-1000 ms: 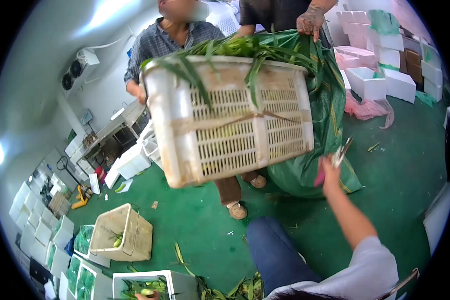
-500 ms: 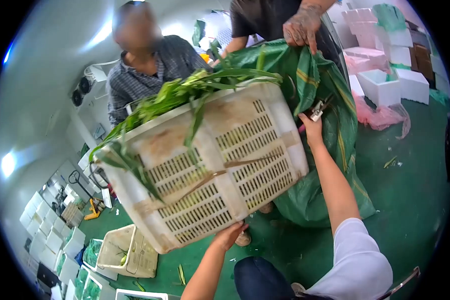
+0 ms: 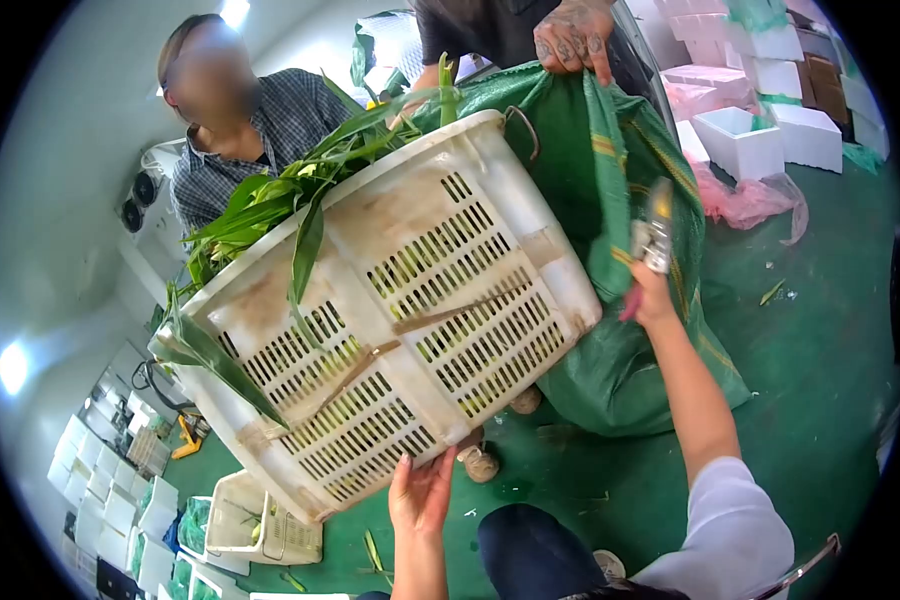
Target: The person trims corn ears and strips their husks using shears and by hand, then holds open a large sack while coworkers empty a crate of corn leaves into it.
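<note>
A large white slatted crate (image 3: 370,330) is tilted in mid-air, its right end higher, with long green leaves (image 3: 270,210) piled over its rim. My left hand (image 3: 423,495), palm up with fingers apart, touches the crate's lower edge from below. To the right of the crate, my right hand (image 3: 650,295) is closed round a metal cutting tool (image 3: 655,230) with a pink handle. Behind that tool hangs a green woven sack (image 3: 620,350), gripped at its top by a co-worker's tattooed hand (image 3: 575,35).
Behind the crate stands a co-worker in a checked shirt (image 3: 300,115). A smaller cream crate (image 3: 290,538) is on the green floor at lower left, near stacked white boxes (image 3: 90,480). White foam boxes (image 3: 735,145) and pink plastic (image 3: 765,205) lie at upper right.
The big crate has tilted and moved lower and left in view, its right end rising. My left hand has come up under its edge. My right hand has risen with the tool.
</note>
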Tool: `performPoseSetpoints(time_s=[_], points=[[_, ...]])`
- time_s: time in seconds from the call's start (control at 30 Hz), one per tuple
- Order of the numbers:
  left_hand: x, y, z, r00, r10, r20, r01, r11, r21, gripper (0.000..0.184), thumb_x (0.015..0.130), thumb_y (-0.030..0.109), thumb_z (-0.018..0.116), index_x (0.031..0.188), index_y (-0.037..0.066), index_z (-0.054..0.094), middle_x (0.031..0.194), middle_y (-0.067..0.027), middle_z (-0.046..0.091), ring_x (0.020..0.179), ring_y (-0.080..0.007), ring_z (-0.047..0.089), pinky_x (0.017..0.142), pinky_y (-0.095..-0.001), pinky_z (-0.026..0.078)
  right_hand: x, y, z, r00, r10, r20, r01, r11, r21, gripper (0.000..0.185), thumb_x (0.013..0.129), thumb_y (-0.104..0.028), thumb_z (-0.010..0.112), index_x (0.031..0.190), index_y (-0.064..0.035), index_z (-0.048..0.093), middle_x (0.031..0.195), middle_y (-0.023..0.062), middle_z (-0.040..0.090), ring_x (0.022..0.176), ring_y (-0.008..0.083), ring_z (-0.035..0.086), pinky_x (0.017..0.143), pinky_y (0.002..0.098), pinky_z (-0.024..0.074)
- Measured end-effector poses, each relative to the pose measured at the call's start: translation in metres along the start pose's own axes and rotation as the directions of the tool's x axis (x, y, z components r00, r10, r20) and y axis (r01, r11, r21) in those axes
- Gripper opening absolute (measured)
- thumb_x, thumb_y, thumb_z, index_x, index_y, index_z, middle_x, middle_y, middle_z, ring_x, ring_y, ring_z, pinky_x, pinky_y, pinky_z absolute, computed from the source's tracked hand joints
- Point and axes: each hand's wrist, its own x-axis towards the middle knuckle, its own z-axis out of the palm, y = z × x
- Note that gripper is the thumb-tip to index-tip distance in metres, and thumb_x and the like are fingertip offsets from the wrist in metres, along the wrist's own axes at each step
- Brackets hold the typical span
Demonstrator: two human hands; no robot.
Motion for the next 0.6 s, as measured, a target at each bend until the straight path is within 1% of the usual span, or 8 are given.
performPoseSetpoints(time_s=[0.07, 0.13, 0.2, 0.23, 0.37, 0.5, 0.53, 0.6], points=[[-0.002, 0.002, 0.001, 1.000, 0.005, -0.002, -0.005, 1.000, -0.018, 0.062, 0.083, 0.012, 0.071, 0.136, -0.002, 0.040, 0.141, -0.0224, 0.043, 0.135, -0.0412, 0.036, 0.114, -0.0590, 0.032, -0.037, -0.020, 0.002, 0.992, -0.124, -0.034, 0.128, 0.975, 0.184, 0.045, 0.089, -0.015, 0.063, 0.131, -0.0062, 0.051, 0.116, 0.0051, 0.061, 0.087, 0.0128, 0.061, 0.064, 0.0259, 0.0481], [-0.007, 0.006, 0.009, 1.000, -0.007, -0.025, 0.005, 0.999, -0.042, 0.063, 0.082, 0.009, 0.070, 0.136, -0.002, 0.040, 0.140, -0.0230, 0.043, 0.134, -0.0417, 0.037, 0.114, -0.0602, 0.031, -0.052, 0.000, -0.033, 0.998, -0.066, -0.007, 0.067, 0.977, 0.205, 0.046, 0.089, -0.013, 0.067, 0.131, -0.0052, 0.050, 0.114, 0.0055, 0.060, 0.085, 0.0137, 0.061, 0.063, 0.0244, 0.0495], [-0.014, 0.018, 0.013, 0.999, -0.014, -0.043, 0.012, 0.999, -0.046, 0.064, 0.080, 0.007, 0.069, 0.136, -0.002, 0.039, 0.139, -0.0231, 0.043, 0.134, -0.0419, 0.037, 0.114, -0.0611, 0.030, -0.078, 0.013, -0.028, 0.986, -0.073, -0.148, 0.035, 0.968, -0.247, 0.045, 0.086, -0.010, 0.071, 0.125, -0.0010, 0.051, 0.109, 0.0029, 0.058, 0.097, 0.0133, 0.056, 0.085, 0.0293, 0.0469], [-0.019, 0.024, 0.016, 0.999, -0.010, -0.043, 0.008, 0.999, -0.043, 0.065, 0.079, 0.007, 0.069, 0.136, -0.002, 0.039, 0.139, -0.0230, 0.043, 0.133, -0.0420, 0.038, 0.114, -0.0615, 0.030, -0.091, 0.010, 0.005, 0.962, -0.259, -0.082, 0.218, 0.915, -0.339, 0.042, 0.085, -0.009, 0.071, 0.122, -0.0008, 0.053, 0.106, 0.0009, 0.057, 0.097, 0.0122, 0.053, 0.087, 0.0295, 0.0447], [-0.035, 0.056, 0.032, 0.995, -0.092, -0.031, 0.088, 0.990, -0.110, 0.068, 0.074, 0.007, 0.069, 0.135, -0.002, 0.040, 0.137, -0.0226, 0.044, 0.132, -0.0423, 0.039, 0.115, -0.0626, 0.026, -0.125, -0.001, 0.028, 0.988, -0.147, -0.035, 0.115, 0.880, -0.461, 0.032, 0.086, -0.010, 0.069, 0.113, -0.0013, 0.054, 0.099, -0.0001, 0.055, 0.090, 0.0108, 0.049, 0.081, 0.0282, 0.0440], [-0.047, 0.074, 0.009, 0.995, -0.089, -0.056, 0.094, 0.991, 0.100, 0.063, 0.076, 0.013, 0.065, 0.134, 0.000, 0.043, 0.136, -0.0225, 0.046, 0.130, -0.0414, 0.041, 0.114, -0.0590, 0.028, -0.140, -0.023, 0.052, 0.971, -0.180, -0.155, 0.101, 0.903, -0.418, 0.038, 0.087, -0.010, 0.068, 0.120, 0.0004, 0.052, 0.103, 0.0010, 0.052, 0.094, 0.0106, 0.046, 0.085, 0.0276, 0.0413], [-0.053, 0.077, 0.001, 0.994, -0.085, -0.063, 0.094, 0.982, 0.163, 0.060, 0.078, 0.016, 0.063, 0.133, 0.001, 0.045, 0.134, -0.0211, 0.049, 0.126, -0.0392, 0.046, 0.112, -0.0556, 0.033, -0.138, -0.014, 0.046, 0.978, -0.119, -0.173, 0.055, 0.940, -0.336, 0.044, 0.087, -0.010, 0.067, 0.126, 0.0009, 0.049, 0.108, 0.0021, 0.052, 0.099, 0.0108, 0.045, 0.088, 0.0283, 0.0403], [-0.063, 0.078, -0.005, 0.996, -0.068, -0.065, 0.081, 0.968, 0.236, 0.060, 0.078, 0.017, 0.063, 0.133, 0.001, 0.045, 0.133, -0.0199, 0.051, 0.124, -0.0375, 0.048, 0.109, -0.0538, 0.036, -0.146, -0.013, 0.055, 0.992, -0.041, -0.119, -0.007, 0.926, -0.378, 0.045, 0.086, -0.009, 0.067, 0.126, 0.0005, 0.048, 0.107, 0.0017, 0.053, 0.097, 0.0112, 0.047, 0.087, 0.0280, 0.0409]])
